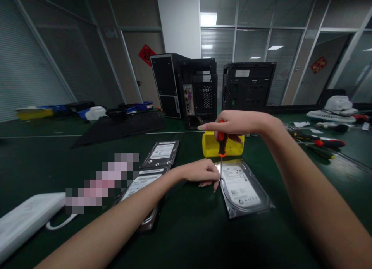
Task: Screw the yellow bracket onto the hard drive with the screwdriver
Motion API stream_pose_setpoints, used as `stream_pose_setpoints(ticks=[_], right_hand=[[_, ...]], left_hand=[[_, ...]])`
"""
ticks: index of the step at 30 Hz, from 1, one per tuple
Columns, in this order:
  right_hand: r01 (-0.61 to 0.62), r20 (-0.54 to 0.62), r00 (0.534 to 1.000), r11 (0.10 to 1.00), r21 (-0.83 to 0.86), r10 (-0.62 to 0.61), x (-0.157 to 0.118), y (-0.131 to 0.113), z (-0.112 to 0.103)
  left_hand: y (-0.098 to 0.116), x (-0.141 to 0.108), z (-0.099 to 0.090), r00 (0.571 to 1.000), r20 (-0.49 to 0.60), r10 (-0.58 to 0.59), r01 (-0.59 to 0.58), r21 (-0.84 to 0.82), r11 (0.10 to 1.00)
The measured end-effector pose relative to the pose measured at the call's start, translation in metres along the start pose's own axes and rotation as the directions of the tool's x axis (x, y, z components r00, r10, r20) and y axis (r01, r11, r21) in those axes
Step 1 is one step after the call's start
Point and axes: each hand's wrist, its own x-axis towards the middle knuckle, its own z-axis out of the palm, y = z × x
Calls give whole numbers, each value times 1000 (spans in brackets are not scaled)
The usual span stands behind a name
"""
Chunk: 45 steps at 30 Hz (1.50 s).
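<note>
A screwdriver (222,144) with an orange and black handle stands nearly upright, gripped from above by my right hand (236,124). Its thin shaft runs down to the left edge of a hard drive (241,185), which lies label up on the dark green table. Curled fingers of my left hand (203,171) press against that same edge, close to the screwdriver's tip; what the tip touches is too small to make out. Just behind the drive sits a yellow bin (209,147). Left of my hands lie more hard drives (162,152), partly covered by my left forearm.
Black computer cases (165,87) stand at the back. Pliers and other hand tools (328,142) lie at the right, near a white device (338,108). A white box (26,218) is at the lower left, and a black mat (124,125) lies farther back.
</note>
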Motion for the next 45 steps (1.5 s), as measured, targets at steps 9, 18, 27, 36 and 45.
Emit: stream_pose_setpoints(ticks=[9, 18, 27, 36, 45], right_hand=[[107, 175, 979, 994, 1, -105, -18, -3, -8], [43, 141, 989, 999, 28, -47, -10, -2, -4], [61, 13, 998, 996, -73, -60, -2, 2, -3], [-77, -128, 991, 972, -224, 49, 3, 1, 0], [-87, -57, 995, 991, -102, 82, -2, 5, -2]], left_hand=[[-2, 0, 0, 1000, -3, -1, 1, -9, 1000], [-3, 0, 1, 1000, -12, -4, 4, 0, 1000], [1, 0, 0, 1000, 2, -16, 16, -9, 1000], [3, -1, 0, 1000, -1, -21, 21, -15, 1000], [3, -1, 0, 1000, -1, -22, 22, -10, 1000]])
